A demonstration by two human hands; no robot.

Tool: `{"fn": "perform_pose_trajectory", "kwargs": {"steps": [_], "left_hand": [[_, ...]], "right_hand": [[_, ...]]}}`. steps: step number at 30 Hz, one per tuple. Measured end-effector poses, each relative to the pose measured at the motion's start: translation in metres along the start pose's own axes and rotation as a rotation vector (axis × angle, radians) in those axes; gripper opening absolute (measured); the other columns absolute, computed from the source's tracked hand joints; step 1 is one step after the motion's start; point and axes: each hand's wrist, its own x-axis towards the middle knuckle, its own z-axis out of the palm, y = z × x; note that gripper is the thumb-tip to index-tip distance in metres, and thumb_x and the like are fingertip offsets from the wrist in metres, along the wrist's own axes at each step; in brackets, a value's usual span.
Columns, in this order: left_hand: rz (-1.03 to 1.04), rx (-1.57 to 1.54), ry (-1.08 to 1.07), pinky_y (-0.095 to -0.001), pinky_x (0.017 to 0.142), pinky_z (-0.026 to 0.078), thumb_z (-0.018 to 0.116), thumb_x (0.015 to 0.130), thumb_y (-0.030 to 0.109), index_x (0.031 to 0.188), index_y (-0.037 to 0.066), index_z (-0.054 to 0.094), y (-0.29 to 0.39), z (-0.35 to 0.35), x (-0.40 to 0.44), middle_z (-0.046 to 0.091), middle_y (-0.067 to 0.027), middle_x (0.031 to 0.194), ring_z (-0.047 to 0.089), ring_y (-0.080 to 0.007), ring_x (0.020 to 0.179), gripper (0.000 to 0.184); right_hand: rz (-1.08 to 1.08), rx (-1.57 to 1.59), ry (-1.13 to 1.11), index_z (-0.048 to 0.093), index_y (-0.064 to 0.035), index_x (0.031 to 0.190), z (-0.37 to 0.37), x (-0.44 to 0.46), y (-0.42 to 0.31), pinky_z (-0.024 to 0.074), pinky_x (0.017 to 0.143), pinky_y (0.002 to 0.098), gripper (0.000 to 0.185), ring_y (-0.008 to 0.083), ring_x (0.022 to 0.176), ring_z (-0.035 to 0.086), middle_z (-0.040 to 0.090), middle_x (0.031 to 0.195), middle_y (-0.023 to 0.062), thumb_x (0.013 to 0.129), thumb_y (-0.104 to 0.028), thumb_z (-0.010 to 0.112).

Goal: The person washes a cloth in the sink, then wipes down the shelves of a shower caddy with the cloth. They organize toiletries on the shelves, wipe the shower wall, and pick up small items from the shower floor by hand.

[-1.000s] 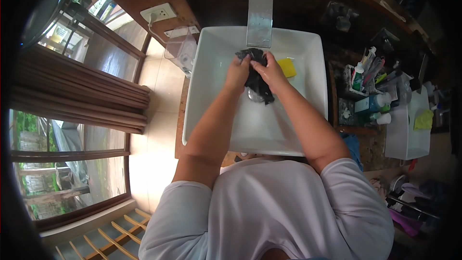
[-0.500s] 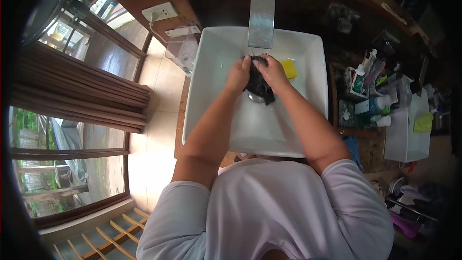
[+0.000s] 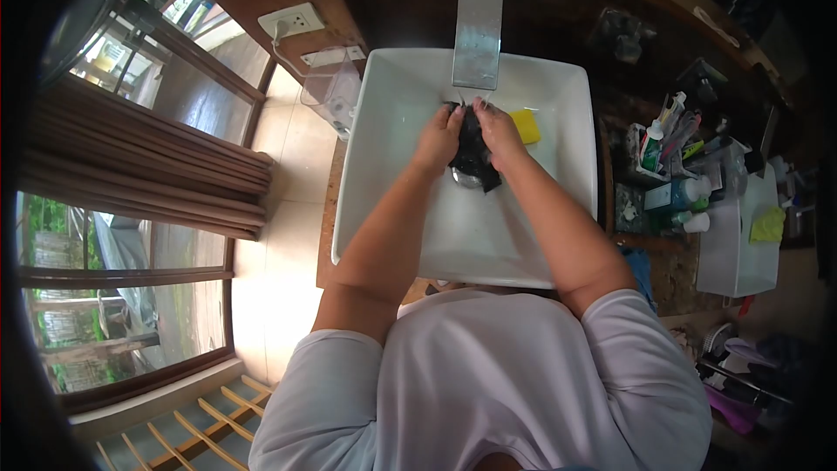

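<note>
A wet black cloth (image 3: pixel 473 150) hangs between my two hands over the basin of a white sink (image 3: pixel 384 201). My left hand (image 3: pixel 438 137) is closed on its left edge, thumb on top. Gripping the right edge is my right hand (image 3: pixel 500 135), its fingertips near the spout. Just above both hands is the wide metal faucet (image 3: pixel 478 26), with a little water at its lip. The round metal drain (image 3: pixel 466 178) shows partly beneath the cloth. A yellow sponge (image 3: pixel 526 126) lies in the sink beside my right hand.
To the right stand a blue bottle (image 3: pixel 670 195), several tubes and brushes, and a white bin (image 3: pixel 741 244) with a yellow cloth (image 3: pixel 767 224) on it. A clear plastic container (image 3: pixel 331 96) sits left of the sink, below a wall outlet (image 3: pixel 290 21).
My hands have moved slightly apart, and the black cloth is spread more between them under the faucet. The sponge stays in its place.
</note>
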Motion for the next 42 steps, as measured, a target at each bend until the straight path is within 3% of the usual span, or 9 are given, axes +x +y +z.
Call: {"fn": "perform_pose_trajectory", "kwargs": {"steps": [3, 8, 11, 14, 21, 25, 31, 34, 42], "left_hand": [[0.011, -0.112, 0.124, -0.0312, 0.088, 0.039, 0.044, 0.091, 0.036, 0.118, -0.003, 0.046, -0.014, 0.009, 0.008, 0.055, -0.0163, 0.11, 0.053, -0.0257, 0.101, 0.047], [-0.066, -0.55, -0.071, -0.0302, 0.079, 0.046, 0.055, 0.087, 0.025, 0.106, 0.001, 0.047, -0.001, -0.008, 0.004, 0.055, -0.0101, 0.101, 0.055, -0.019, 0.095, 0.031], [-0.115, -0.508, -0.152, -0.0299, 0.073, 0.049, 0.061, 0.083, 0.015, 0.106, 0.001, 0.048, 0.016, -0.006, -0.009, 0.057, -0.0096, 0.096, 0.058, -0.0179, 0.084, 0.03], [-0.034, -0.406, -0.091, -0.0299, 0.063, 0.049, 0.058, 0.084, 0.024, 0.103, -0.002, 0.052, 0.018, 0.005, -0.005, 0.06, -0.0111, 0.082, 0.059, -0.0182, 0.07, 0.033], [-0.338, -0.586, 0.155, -0.0325, 0.061, 0.051, 0.048, 0.088, 0.041, 0.1, -0.005, 0.053, 0.031, -0.012, -0.007, 0.059, -0.0133, 0.082, 0.061, -0.0216, 0.071, 0.048], [-0.093, -0.571, 0.023, -0.0303, 0.062, 0.052, 0.057, 0.085, 0.026, 0.103, 0.0, 0.052, 0.026, -0.005, -0.014, 0.058, -0.0133, 0.084, 0.06, -0.019, 0.077, 0.033], [-0.187, -0.611, 0.176, -0.0332, 0.067, 0.052, 0.054, 0.086, 0.027, 0.1, 0.001, 0.052, 0.021, -0.01, 0.001, 0.059, -0.0111, 0.086, 0.06, -0.0198, 0.08, 0.03], [-0.416, -0.771, 0.157, -0.034, 0.074, 0.051, 0.057, 0.085, 0.028, 0.106, 0.002, 0.049, 0.033, -0.021, -0.004, 0.057, -0.01, 0.091, 0.059, -0.0212, 0.083, 0.034], [-0.078, -0.247, -0.062, -0.0284, 0.072, 0.048, 0.059, 0.082, 0.016, 0.112, -0.001, 0.048, 0.015, 0.0, -0.004, 0.057, -0.0098, 0.095, 0.057, -0.0191, 0.085, 0.036]], "right_hand": [[0.36, 0.241, 0.164, 0.057, -0.005, 0.103, 0.004, -0.021, -0.04, 0.0448, 0.08, 0.0324, 0.037, 0.016, 0.086, 0.056, 0.058, 0.099, 0.0061, 0.087, -0.038, 0.052], [-0.12, 0.065, -0.168, 0.057, -0.0001, 0.099, -0.003, 0.001, -0.001, 0.0487, 0.067, 0.0332, 0.033, 0.0192, 0.076, 0.058, 0.06, 0.09, 0.0085, 0.087, -0.031, 0.053], [0.149, -0.302, 0.061, 0.056, -0.0007, 0.099, 0.002, -0.012, -0.032, 0.0485, 0.069, 0.0319, 0.023, 0.0189, 0.08, 0.058, 0.059, 0.088, 0.0089, 0.085, -0.019, 0.057], [0.204, 0.238, 0.001, 0.056, -0.0006, 0.099, -0.001, -0.016, -0.038, 0.0488, 0.07, 0.0324, 0.024, 0.0202, 0.082, 0.058, 0.059, 0.086, 0.01, 0.083, -0.018, 0.061], [0.004, 0.005, -0.286, 0.055, 0.0011, 0.102, -0.006, -0.001, -0.004, 0.0465, 0.069, 0.0275, 0.031, 0.0165, 0.081, 0.057, 0.059, 0.087, 0.0116, 0.084, -0.024, 0.059], [0.062, -0.093, -0.011, 0.054, 0.0034, 0.104, 0.001, -0.003, -0.013, 0.0462, 0.068, 0.0274, 0.041, 0.0175, 0.079, 0.057, 0.059, 0.088, 0.0118, 0.084, -0.032, 0.056], [0.085, 0.02, -0.45, 0.049, -0.003, 0.109, -0.006, -0.015, -0.014, 0.0466, 0.077, 0.03, 0.037, 0.0161, 0.088, 0.056, 0.057, 0.096, 0.0075, 0.079, -0.014, 0.066], [0.118, -0.122, -0.254, 0.051, -0.002, 0.11, 0.0, -0.011, -0.007, 0.0468, 0.073, 0.0319, 0.038, 0.0189, 0.084, 0.056, 0.058, 0.097, 0.0094, 0.083, -0.027, 0.06], [0.272, 0.155, -0.144, 0.056, -0.003, 0.096, -0.011, -0.007, -0.005, 0.0474, 0.069, 0.0372, 0.04, 0.0219, 0.078, 0.056, 0.057, 0.088, 0.0097, 0.087, -0.041, 0.05]]}}
